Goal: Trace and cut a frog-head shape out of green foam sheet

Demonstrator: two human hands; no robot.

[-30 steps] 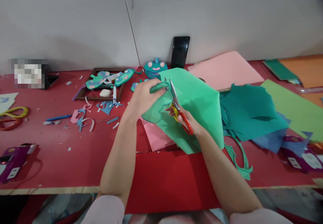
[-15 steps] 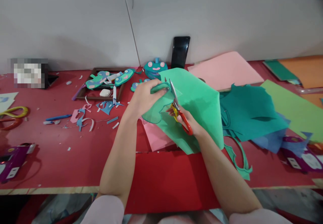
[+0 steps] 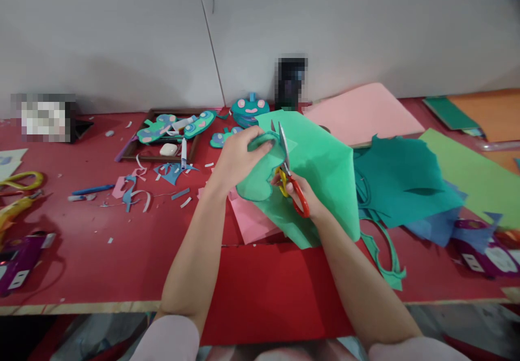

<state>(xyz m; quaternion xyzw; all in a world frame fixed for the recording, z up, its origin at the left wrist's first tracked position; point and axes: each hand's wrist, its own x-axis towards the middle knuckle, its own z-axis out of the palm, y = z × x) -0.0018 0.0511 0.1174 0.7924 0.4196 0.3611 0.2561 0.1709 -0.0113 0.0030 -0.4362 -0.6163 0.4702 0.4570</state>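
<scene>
Shifted slightly right since the earlier frame, the left hand point(image 3: 239, 158) and the green piece point(image 3: 260, 174) come closer over the scissors point(image 3: 299, 195), which seems to present a fresh stretch of edge for trimming. Its thumb and fingers pinch the piece near the top. The right hand point(image 3: 303, 187) curls around the scissors' handles, blades parted beside the piece's right edge; whether they bite, I cannot tell. Beneath lie a green sheet point(image 3: 325, 160) and a pink sheet point(image 3: 252, 220). Farther right sit an offcut point(image 3: 390, 263) and a teal sheet point(image 3: 410, 171). At far left, a yellow tool point(image 3: 16, 209) newly appears near the yellow scissors point(image 3: 25, 181).
</scene>
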